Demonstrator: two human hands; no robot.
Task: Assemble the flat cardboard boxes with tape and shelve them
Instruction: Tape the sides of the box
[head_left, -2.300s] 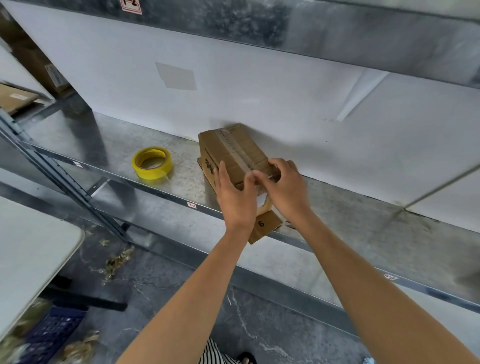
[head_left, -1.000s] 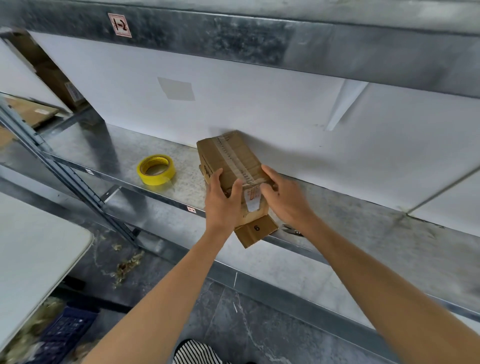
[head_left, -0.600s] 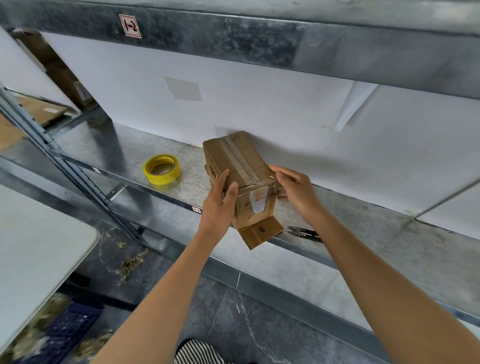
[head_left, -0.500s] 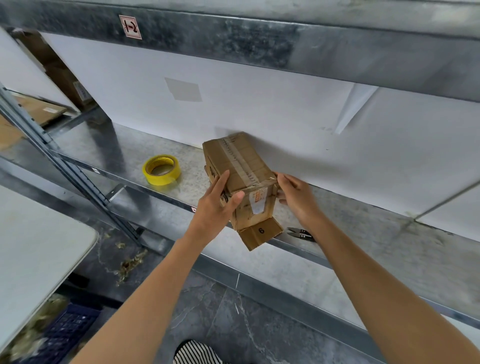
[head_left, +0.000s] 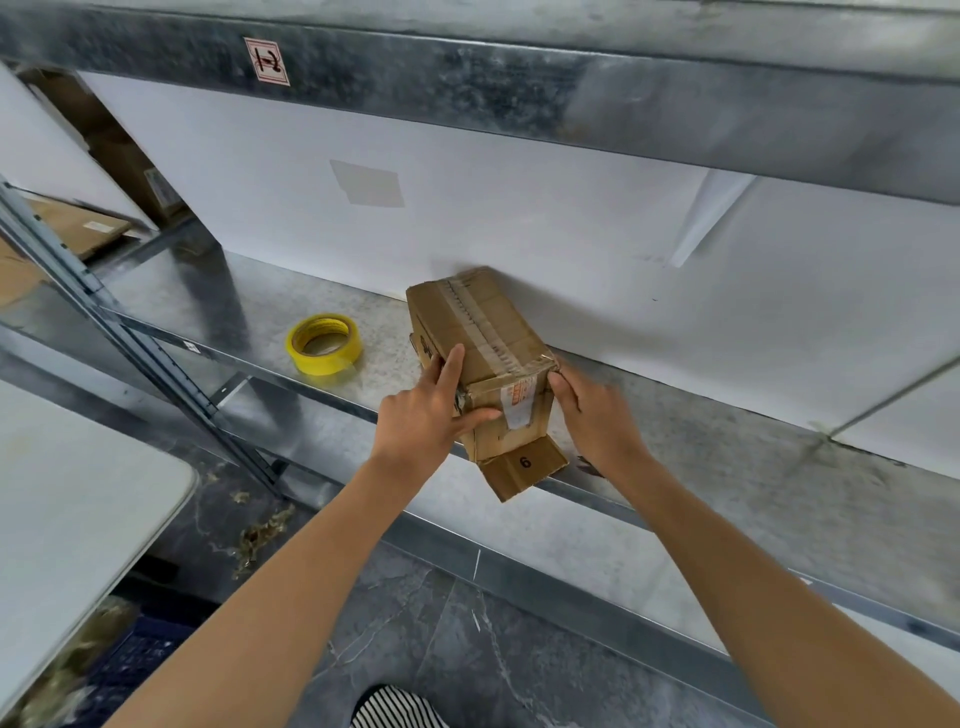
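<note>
your left hand (head_left: 421, 423) is spread across the near left corner of the cardboard box (head_left: 483, 332). its index finger (head_left: 451, 370) lies straight up the left wall, and the thumb (head_left: 480, 414) is stretched flat across the front face, pressing there just beside the white label (head_left: 519, 406) with red print. nothing is gripped in that hand; it is splayed against the cardboard. its other fingers are hidden behind the hand.

your right hand (head_left: 595, 421) is on the opposite side. its fingers (head_left: 563, 387) are bent, with the tips touching the right front edge of the box near the top corner. the thumb is out of sight, so you cannot tell whether this hand pinches the edge or only pushes on it. the box sits between your two hands.

the box stands on the metal shelf (head_left: 727, 457) with its far end against the white back panel (head_left: 519, 218) and its front end at the shelf's lip. a strip of clear tape (head_left: 475, 314) runs along the top seam and folds down over the front. at the bottom front, one flap (head_left: 524, 467) marked "6" hangs open and juts past the shelf edge.

a yellow tape roll (head_left: 323, 344) lies flat on the same shelf, to the left of the box and apart from it. a pale table (head_left: 78, 493) fills the lower left.
</note>
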